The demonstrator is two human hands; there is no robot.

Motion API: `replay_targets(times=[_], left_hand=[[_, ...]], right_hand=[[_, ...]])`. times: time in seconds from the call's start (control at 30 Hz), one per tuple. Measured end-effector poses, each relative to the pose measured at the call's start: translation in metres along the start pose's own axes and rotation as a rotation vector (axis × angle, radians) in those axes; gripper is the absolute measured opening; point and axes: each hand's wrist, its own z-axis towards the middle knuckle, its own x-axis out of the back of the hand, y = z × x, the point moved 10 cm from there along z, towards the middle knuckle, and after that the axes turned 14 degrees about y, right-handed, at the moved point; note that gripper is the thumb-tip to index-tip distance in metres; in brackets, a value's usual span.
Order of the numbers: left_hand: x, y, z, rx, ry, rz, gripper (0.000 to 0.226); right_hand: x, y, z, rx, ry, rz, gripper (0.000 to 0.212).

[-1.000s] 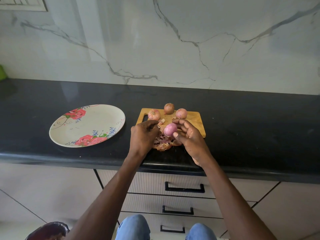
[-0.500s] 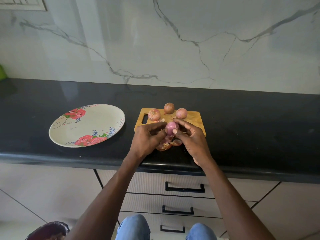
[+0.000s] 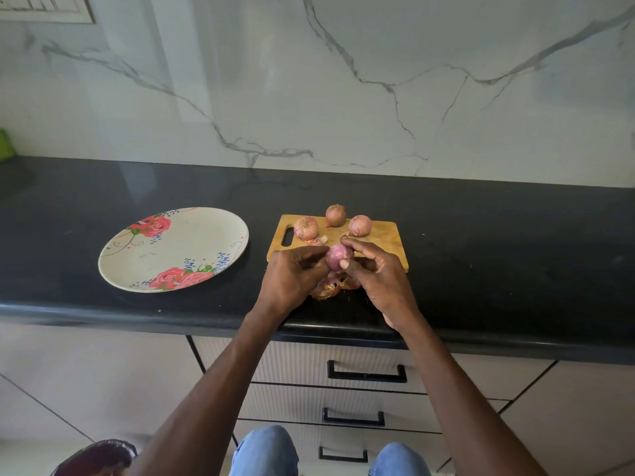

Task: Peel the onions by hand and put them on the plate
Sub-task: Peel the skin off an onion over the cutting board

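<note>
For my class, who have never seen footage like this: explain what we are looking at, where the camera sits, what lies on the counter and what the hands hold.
There is no machine here. A person wears a camera on the head, so it looks down at their own arms. The left hand and right hand together grip one peeled onion over a wooden cutting board. Three unpeeled onions sit at the board's far edge. Loose onion skins lie on the black counter under the hands. A flowered plate to the left holds no onions yet.
</note>
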Motion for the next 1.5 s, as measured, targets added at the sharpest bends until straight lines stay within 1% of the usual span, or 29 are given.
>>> replay_targets(times=[0.2, 0.33, 0.47, 0.63, 0.83, 0.93, 1.03, 1.1, 1.2, 1.27, 1.33, 1.43, 1.5], left_hand=[[0.003, 0.002, 0.0, -0.03, 0.04, -0.002, 0.022], [0.006, -0.003, 0.003, 0.011, 0.077, -0.016, 0.017], [0.004, -0.008, 0.004, 0.032, 0.064, -0.024, 0.018], [0.003, -0.007, 0.004, 0.04, 0.076, -0.021, 0.016], [0.003, -0.007, 0.004, 0.036, 0.075, -0.01, 0.015], [0.005, -0.008, 0.005, 0.049, 0.103, 0.003, 0.017], [0.013, -0.014, 0.006, 0.093, 0.17, -0.005, 0.018], [0.014, -0.017, 0.006, 0.099, 0.188, 0.005, 0.02], [0.015, -0.017, 0.008, 0.072, 0.208, 0.09, 0.03], [0.017, -0.009, 0.009, 0.009, 0.225, 0.105, 0.032], [0.014, -0.003, 0.008, -0.012, 0.174, 0.024, 0.034], [0.0, -0.011, 0.004, 0.118, 0.018, -0.128, 0.04], [-0.005, -0.013, 0.003, 0.138, -0.031, -0.143, 0.04]], right_hand=[[-0.002, -0.002, -0.001, -0.007, -0.012, 0.021, 0.039], [-0.006, -0.002, -0.003, -0.05, -0.051, 0.061, 0.039], [-0.01, -0.001, -0.003, -0.059, -0.088, 0.073, 0.043], [-0.013, -0.001, -0.004, -0.089, -0.102, 0.127, 0.034], [-0.014, 0.005, -0.003, -0.083, -0.09, 0.053, 0.026], [-0.014, 0.002, -0.003, -0.075, -0.095, 0.039, 0.025], [-0.011, 0.001, -0.003, -0.109, -0.082, 0.11, 0.026], [-0.008, 0.001, -0.004, -0.132, -0.069, 0.146, 0.026], [-0.007, 0.0, -0.003, -0.133, -0.052, 0.16, 0.025], [-0.007, 0.0, -0.003, -0.141, -0.038, 0.184, 0.024], [-0.005, 0.001, -0.002, -0.146, -0.024, 0.183, 0.024], [-0.004, 0.002, -0.001, -0.143, -0.005, 0.156, 0.024], [-0.004, 0.003, -0.001, -0.139, -0.003, 0.145, 0.022]])
